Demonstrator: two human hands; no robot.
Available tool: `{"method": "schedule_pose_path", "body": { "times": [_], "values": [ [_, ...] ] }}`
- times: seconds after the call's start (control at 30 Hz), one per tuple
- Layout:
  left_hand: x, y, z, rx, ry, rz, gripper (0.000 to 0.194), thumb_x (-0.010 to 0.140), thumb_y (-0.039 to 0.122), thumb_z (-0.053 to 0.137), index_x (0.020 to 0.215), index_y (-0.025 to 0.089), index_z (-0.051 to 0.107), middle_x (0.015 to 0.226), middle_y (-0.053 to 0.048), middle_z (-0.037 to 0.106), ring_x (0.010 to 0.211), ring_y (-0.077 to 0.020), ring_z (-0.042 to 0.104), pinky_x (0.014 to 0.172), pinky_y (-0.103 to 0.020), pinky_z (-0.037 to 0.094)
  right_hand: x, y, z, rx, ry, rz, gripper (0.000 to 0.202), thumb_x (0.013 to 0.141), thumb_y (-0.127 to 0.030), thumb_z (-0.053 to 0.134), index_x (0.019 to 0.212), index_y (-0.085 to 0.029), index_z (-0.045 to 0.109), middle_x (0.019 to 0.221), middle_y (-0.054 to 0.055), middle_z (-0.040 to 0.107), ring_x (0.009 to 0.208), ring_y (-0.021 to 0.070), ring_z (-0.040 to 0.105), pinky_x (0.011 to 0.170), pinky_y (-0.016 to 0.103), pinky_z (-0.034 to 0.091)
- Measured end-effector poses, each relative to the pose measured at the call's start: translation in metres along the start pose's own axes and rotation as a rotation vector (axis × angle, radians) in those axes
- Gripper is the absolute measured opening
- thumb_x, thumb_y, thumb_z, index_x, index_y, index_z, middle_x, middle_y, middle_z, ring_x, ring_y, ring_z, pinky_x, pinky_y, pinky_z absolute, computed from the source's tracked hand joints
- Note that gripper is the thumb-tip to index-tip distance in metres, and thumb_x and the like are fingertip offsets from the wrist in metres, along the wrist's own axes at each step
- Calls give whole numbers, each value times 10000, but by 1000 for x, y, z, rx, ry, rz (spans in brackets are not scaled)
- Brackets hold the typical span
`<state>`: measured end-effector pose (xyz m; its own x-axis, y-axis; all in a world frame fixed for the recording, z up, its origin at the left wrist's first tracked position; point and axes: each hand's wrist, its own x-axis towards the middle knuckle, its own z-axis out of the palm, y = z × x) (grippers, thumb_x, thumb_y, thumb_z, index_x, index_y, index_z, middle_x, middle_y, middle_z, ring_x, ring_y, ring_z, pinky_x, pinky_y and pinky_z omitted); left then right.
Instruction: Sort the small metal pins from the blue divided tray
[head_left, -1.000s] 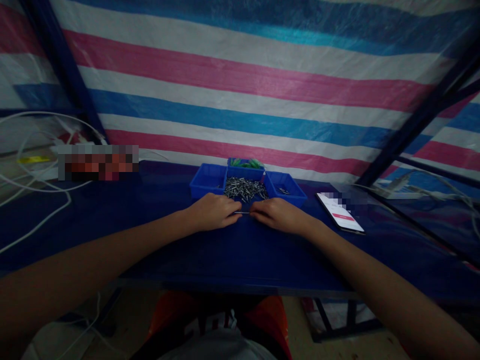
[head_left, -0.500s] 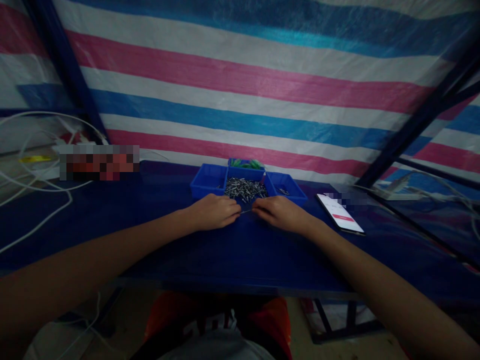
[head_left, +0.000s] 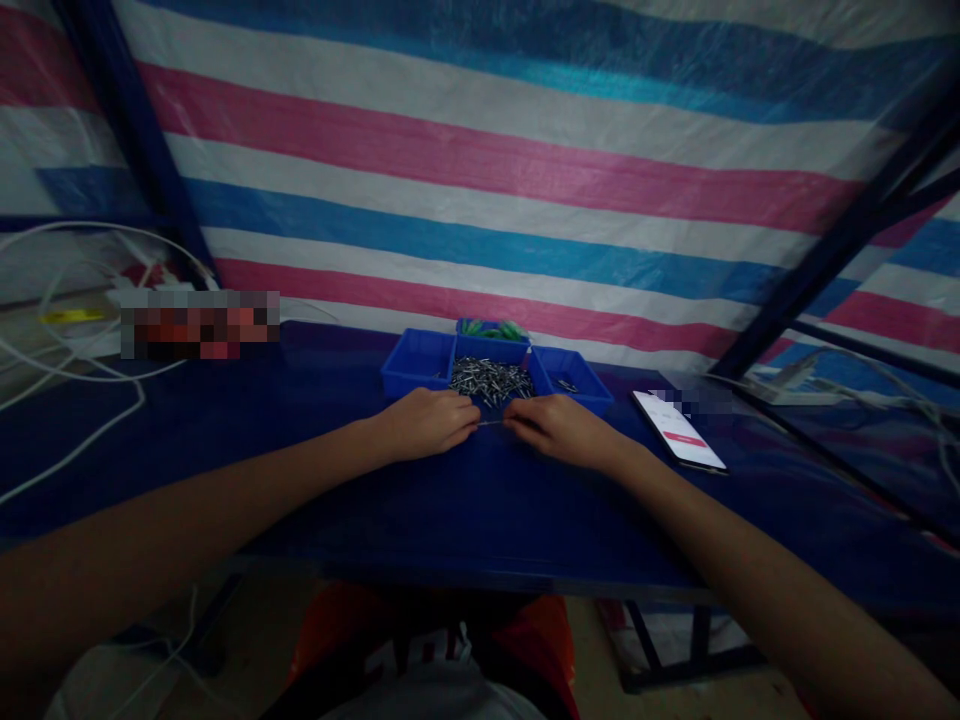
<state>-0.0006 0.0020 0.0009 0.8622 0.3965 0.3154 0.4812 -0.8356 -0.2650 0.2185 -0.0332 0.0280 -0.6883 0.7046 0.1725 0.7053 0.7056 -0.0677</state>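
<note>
left hand [head_left: 435,424] | right hand [head_left: 553,426] — both pinching one thin rod [head_left: 491,423] | metal pieces [head_left: 491,381] heaped just beyond

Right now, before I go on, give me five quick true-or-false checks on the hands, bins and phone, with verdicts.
1. A thin piece spans the gap between the left hand and the right hand. True.
2. The phone lies to the left of the left hand. False: it lies to the right of the right hand, with its screen lit.
3. Green items are in the rear bin. True.
4. The large pile of metal pieces is in the right bin. False: it lies between the left bin and the right bin, which holds only a few small pieces.
5. A striped sheet hangs behind the table. True.
</note>
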Motion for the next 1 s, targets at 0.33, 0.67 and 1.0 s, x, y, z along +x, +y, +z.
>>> {"method": "schedule_pose_path", "body": {
  "times": [0.33, 0.67, 1.0],
  "values": [
    [1, 0, -4, -84, 183, 50, 247, 935, 280, 370, 934, 152, 581, 866, -37, 613, 831, -133, 580, 724, -238, 451, 0, 1, 5, 22, -51, -20, 120, 857, -191, 459, 886, -151, 569, 776, 40, 631, 669, 126, 555, 612, 240, 349],
    [-1, 7, -9, -22, 248, 337, 253, 925, 227, 363, 958, 154, 603, 869, -45, 631, 772, -115, 570, 644, -210, 440, 0, 0, 9, 31, -51, -58, 96, 858, -200, 476, 883, -155, 558, 786, 38, 626, 690, 127, 566, 622, 234, 360],
    [-1, 6, -11, 41, 257, 286, 259, 921, 235, 366, 939, 158, 613, 871, -48, 637, 768, -116, 574, 646, -214, 434, 0, -1, 9, 24, -44, -72, 108, 875, -217, 463, 865, -157, 553, 761, 31, 620, 665, 123, 561, 609, 229, 357]
  ]
}}
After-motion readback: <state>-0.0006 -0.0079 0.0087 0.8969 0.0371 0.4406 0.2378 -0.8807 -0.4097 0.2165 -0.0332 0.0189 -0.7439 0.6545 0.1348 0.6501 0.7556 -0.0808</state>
